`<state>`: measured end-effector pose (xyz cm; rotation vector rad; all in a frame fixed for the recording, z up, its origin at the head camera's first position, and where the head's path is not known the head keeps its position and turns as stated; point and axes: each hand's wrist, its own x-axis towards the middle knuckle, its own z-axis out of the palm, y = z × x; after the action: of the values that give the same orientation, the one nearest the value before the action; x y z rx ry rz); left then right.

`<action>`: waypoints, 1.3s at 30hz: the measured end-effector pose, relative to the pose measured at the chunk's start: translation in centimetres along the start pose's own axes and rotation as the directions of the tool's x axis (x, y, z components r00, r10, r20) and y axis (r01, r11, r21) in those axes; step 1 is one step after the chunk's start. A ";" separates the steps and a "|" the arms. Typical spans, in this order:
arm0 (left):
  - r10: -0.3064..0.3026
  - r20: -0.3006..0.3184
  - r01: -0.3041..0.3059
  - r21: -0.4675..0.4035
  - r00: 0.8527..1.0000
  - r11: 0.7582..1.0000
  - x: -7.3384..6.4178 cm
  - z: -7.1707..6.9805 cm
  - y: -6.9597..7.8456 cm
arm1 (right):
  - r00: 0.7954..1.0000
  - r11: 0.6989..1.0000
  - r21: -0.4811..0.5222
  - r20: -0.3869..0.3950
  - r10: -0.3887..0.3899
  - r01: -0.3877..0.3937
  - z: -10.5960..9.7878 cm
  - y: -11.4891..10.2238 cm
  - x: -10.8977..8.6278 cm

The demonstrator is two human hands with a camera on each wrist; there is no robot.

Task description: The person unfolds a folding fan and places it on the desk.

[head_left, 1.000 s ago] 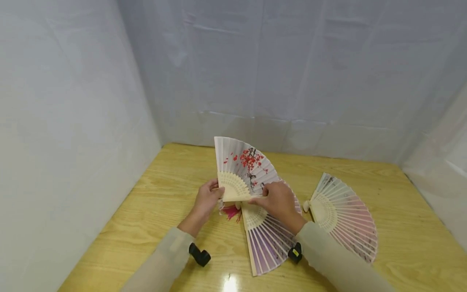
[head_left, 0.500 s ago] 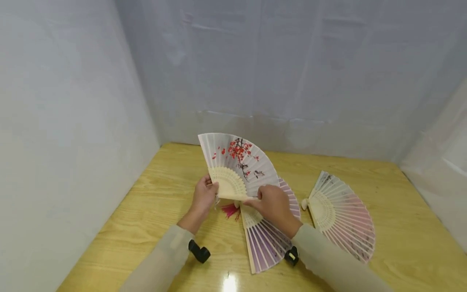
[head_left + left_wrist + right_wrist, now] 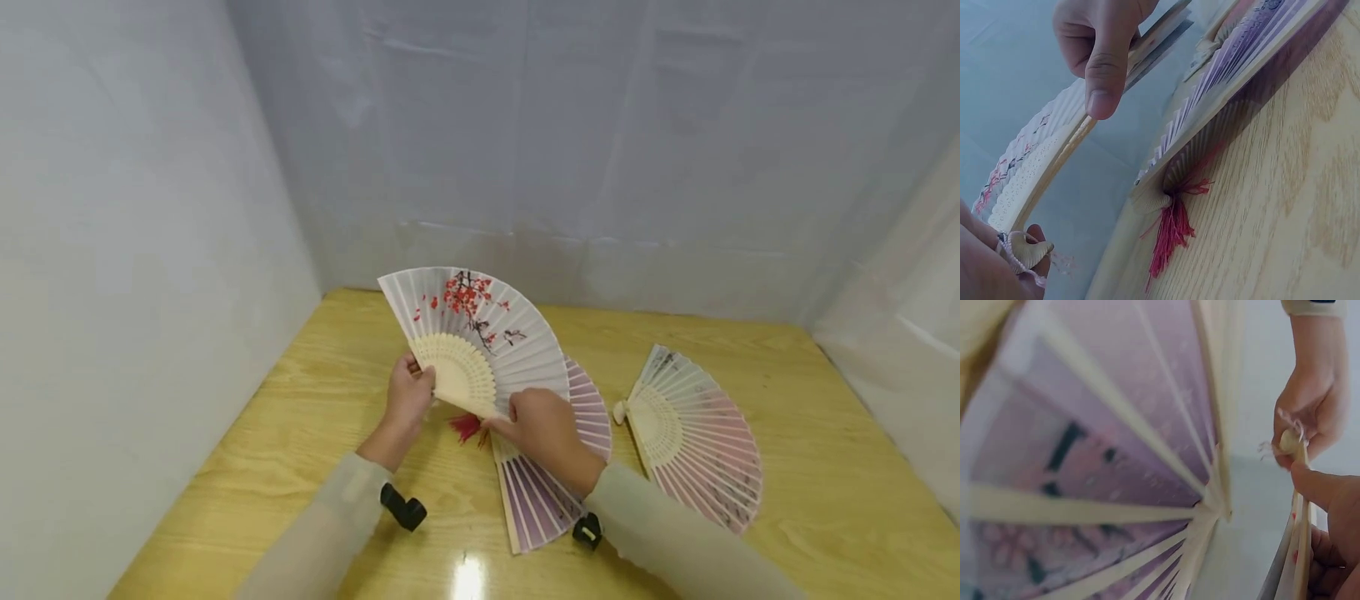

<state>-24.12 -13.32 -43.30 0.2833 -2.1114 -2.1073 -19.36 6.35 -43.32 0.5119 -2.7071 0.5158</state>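
Observation:
A white folding fan (image 3: 525,350) with red blossoms and dark branches is spread above the table, held between both hands. The left hand (image 3: 408,402) grips it near its pivot end, at the left guard stick. Along the lower guard stick, the right hand (image 3: 551,429) pinches with thumb and curled fingers. A pale cord and bead (image 3: 1032,251) hang at the pivot in the left wrist view. Under the right hand, a purple folding fan (image 3: 536,504) lies spread, partly hidden by that hand and the white fan. Its crimson tassel (image 3: 1175,234) rests on the wood.
Another spread fan (image 3: 712,442), grey-green to pink, lies on the table to the right. The wooden table (image 3: 300,483) meets a pale sheet wall (image 3: 480,150) at the back, with similar sheets on both sides.
The white fan has moved left and opened into a wider arc, its left guard stick swinging outward. Both hands have shifted left with it. The other fans stay put on the table.

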 end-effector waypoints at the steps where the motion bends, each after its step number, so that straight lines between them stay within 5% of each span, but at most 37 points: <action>1: 0.007 0.005 -0.007 -0.014 1.000 1.000 0.1 -0.1 -0.1 | 1.000 1.000 -0.008 -0.002 -0.005 0.005 0.1 -0.3 -0.2; 9: 0.053 0.084 -0.041 -0.142 0.995 0.989 0.8 -0.3 -0.7 | 1.000 0.995 -0.099 -0.007 0.006 -0.007 1.4 -2.4 -1.9; 21: 0.017 -0.041 -0.022 -0.134 0.999 0.991 0.5 0.6 -0.4 | 0.983 0.985 -0.133 0.162 -0.086 0.108 0.7 -3.0 -1.7; 33: 0.005 -0.044 -0.007 -0.060 0.999 0.998 1.7 -1.3 -1.3 | 0.965 0.979 -0.139 0.239 -0.112 0.149 2.1 -6.1 -1.2; 39: -0.002 0.034 0.000 0.050 0.999 0.999 2.4 -2.6 -1.5 | 0.947 0.964 -0.174 0.285 -0.147 0.201 2.4 -8.1 -0.7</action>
<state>-25.84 -16.40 -44.84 0.2564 -2.1855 -2.0765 -16.09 -1.43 -43.44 0.8085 -2.8870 0.1285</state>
